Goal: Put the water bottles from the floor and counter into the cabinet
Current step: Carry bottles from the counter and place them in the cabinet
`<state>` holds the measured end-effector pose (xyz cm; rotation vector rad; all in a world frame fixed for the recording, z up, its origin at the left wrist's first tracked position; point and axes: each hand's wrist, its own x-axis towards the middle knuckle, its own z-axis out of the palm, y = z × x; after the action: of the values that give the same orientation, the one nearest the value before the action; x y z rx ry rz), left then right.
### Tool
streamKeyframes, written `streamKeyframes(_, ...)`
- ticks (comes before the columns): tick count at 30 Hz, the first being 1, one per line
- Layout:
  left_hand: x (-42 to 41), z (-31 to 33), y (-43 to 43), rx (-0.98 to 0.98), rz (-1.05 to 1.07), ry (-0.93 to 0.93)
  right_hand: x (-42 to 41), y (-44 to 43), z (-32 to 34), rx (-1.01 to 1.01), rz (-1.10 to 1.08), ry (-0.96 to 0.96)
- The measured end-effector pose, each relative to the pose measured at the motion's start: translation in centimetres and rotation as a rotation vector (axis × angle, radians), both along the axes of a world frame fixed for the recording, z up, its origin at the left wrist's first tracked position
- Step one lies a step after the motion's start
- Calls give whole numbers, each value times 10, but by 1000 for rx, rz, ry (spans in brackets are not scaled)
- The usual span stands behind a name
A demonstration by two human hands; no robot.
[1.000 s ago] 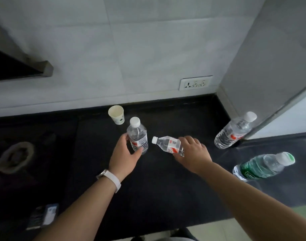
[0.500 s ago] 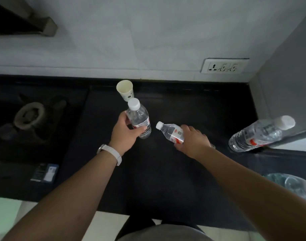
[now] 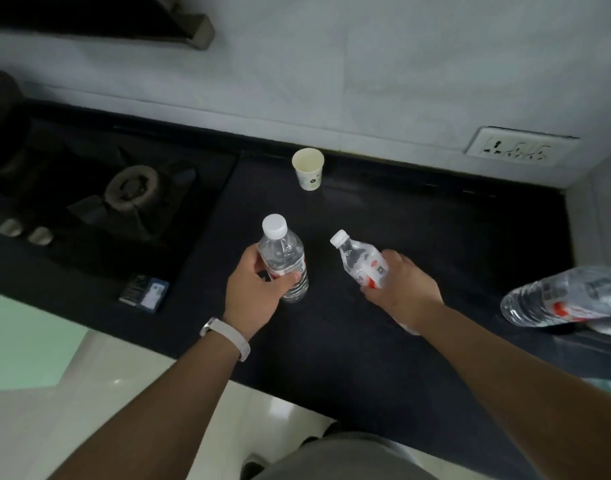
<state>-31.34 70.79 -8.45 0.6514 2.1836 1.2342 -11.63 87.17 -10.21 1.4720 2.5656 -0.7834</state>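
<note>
My left hand [image 3: 254, 292] grips a clear water bottle [image 3: 282, 252] with a white cap and red label, held upright over the black counter [image 3: 435, 244]. My right hand [image 3: 403, 287] grips a second, smaller clear bottle [image 3: 361, 263], tilted with its white cap pointing up and to the left. A third clear bottle [image 3: 567, 294] with a red label stands at the right edge of the counter. The cabinet is out of view.
A white paper cup [image 3: 308, 169] stands near the back wall. A gas stove [image 3: 131, 188] fills the left of the counter, with a small dark box [image 3: 144, 292] at its front corner. A wall socket [image 3: 520, 150] sits at the back right. Pale floor lies below.
Both hands closed around their bottles and lifted them toward me, away from the paper cup. The view has shifted left, so the green bottle is out of sight.
</note>
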Motion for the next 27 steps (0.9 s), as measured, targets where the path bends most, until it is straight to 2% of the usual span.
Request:
streamKeyframes(9, -53, 10, -147, 52, 246, -15, -96, -112, 41, -37, 140, 155)
streamKeyframes(19, -111, 35, -357, 154, 457, 21, -201, -308, 80, -100, 271, 349)
streamKeyframes(24, -132, 34, -464, 202, 626, 40, -251, -404, 103, -263, 351, 438)
streamKeyframes(27, -136, 35, -521, 220, 739, 34, -277, -449, 101, -218, 421, 529)
